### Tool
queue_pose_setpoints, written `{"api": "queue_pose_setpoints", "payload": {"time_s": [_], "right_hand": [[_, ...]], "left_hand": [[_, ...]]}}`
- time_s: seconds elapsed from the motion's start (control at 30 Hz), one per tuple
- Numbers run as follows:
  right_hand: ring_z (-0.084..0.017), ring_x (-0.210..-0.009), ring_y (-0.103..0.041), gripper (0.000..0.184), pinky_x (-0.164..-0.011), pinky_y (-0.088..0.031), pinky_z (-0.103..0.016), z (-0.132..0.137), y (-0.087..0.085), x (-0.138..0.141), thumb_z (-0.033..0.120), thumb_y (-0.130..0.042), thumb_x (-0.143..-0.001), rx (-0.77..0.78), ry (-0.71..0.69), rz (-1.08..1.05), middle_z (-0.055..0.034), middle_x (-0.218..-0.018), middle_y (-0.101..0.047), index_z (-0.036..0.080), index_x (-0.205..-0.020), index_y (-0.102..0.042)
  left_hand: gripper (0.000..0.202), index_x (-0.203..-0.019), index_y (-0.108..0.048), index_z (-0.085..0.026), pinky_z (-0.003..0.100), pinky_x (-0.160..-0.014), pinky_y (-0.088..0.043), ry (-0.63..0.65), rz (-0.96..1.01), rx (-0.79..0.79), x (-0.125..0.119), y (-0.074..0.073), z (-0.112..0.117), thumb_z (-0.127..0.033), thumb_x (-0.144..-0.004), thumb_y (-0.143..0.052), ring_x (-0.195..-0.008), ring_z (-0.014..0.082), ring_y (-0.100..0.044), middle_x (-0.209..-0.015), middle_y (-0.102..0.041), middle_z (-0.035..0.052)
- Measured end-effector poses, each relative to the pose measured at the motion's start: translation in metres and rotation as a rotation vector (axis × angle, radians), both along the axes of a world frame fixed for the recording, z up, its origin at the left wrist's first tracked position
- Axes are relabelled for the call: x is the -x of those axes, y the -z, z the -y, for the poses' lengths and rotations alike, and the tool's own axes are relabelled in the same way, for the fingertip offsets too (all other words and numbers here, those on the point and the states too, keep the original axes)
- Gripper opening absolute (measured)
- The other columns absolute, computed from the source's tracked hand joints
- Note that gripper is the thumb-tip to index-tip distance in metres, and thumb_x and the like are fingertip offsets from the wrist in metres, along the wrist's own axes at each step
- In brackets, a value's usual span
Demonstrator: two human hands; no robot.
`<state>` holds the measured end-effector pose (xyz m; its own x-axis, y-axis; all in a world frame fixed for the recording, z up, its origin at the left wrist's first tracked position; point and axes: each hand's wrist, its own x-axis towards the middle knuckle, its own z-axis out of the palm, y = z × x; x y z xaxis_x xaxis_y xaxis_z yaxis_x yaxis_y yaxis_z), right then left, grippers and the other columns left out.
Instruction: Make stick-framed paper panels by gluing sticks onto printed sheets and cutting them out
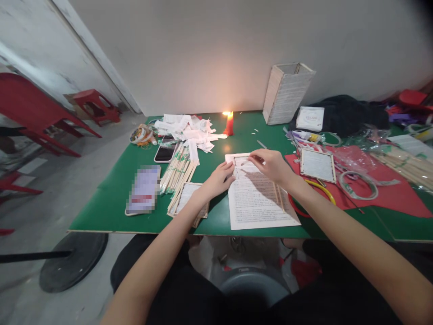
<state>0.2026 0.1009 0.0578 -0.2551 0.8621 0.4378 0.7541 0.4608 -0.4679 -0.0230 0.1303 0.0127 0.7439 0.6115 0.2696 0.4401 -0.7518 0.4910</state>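
A printed sheet of paper point(260, 210) lies on the green table in front of me. On its top part is a small rectangular outline of thin sticks point(241, 158), partly covered by my fingers. My left hand point(219, 179) rests at the sheet's left edge, fingers stretched out and lying flat. Over the top right of the outline, my right hand point(269, 163) has thumb and fingertips pinched together. Whatever is in that pinch is too small to name. Loose thin wooden sticks point(280, 196) lie on the sheet below my right wrist.
A lit red candle point(230, 124) stands behind the sheet. Left are paper strips point(184, 128), bundled wooden sticks point(177, 167), stick-edged panels point(186, 195) and two phones point(144, 189). A tall paper-covered box point(286, 95) stands at the back. Right, a panel point(317, 164) lies on red material point(399, 198).
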Motion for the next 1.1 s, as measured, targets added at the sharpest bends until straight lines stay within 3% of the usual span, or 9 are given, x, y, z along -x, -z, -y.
{"api": "queue_pose_setpoints", "payload": {"time_s": [0.27, 0.57, 0.9, 1.1], "right_hand": [[-0.02, -0.076, -0.064, 0.018, -0.072, -0.046, -0.034, 0.0011, 0.0021, -0.0009, 0.024, -0.053, -0.094, 0.012, 0.017, -0.04, -0.0078, -0.087, -0.074, 0.019, -0.084, -0.068], [-0.019, -0.074, -0.063, 0.02, -0.07, -0.046, -0.033, 0.0007, 0.0034, -0.0025, 0.025, -0.054, -0.095, 0.002, -0.004, -0.033, -0.0083, -0.086, -0.073, 0.018, -0.085, -0.068], [-0.018, -0.071, -0.061, 0.023, -0.069, -0.047, -0.032, 0.0004, 0.0072, -0.0053, 0.031, -0.054, -0.096, 0.004, -0.01, -0.048, -0.007, -0.084, -0.072, 0.019, -0.084, -0.069], [-0.017, -0.07, -0.061, 0.021, -0.069, -0.046, -0.032, 0.0009, 0.0066, -0.0054, 0.029, -0.055, -0.096, 0.007, -0.015, -0.055, -0.0064, -0.083, -0.072, 0.019, -0.083, -0.069]], "left_hand": [[0.038, -0.135, -0.058, -0.023, 0.052, -0.112, -0.042, -0.044, 0.034, -0.008, -0.0017, -0.0049, 0.0049, -0.021, -0.099, -0.044, -0.132, 0.027, -0.052, -0.14, -0.059, 0.0111], [0.038, -0.135, -0.057, -0.016, 0.051, -0.116, -0.036, -0.1, -0.023, -0.033, -0.0021, -0.0007, 0.0055, -0.023, -0.099, -0.048, -0.137, 0.0276, -0.047, -0.145, -0.056, 0.0145], [0.041, -0.138, -0.056, -0.017, 0.054, -0.115, -0.035, -0.144, -0.039, -0.061, -0.0048, 0.0044, 0.0068, -0.028, -0.1, -0.045, -0.139, 0.029, -0.044, -0.147, -0.054, 0.0139], [0.04, -0.137, -0.056, -0.015, 0.049, -0.118, -0.032, -0.127, -0.047, -0.057, -0.0059, 0.0045, 0.0056, -0.027, -0.1, -0.044, -0.139, 0.0267, -0.045, -0.147, -0.054, 0.0128]]}}
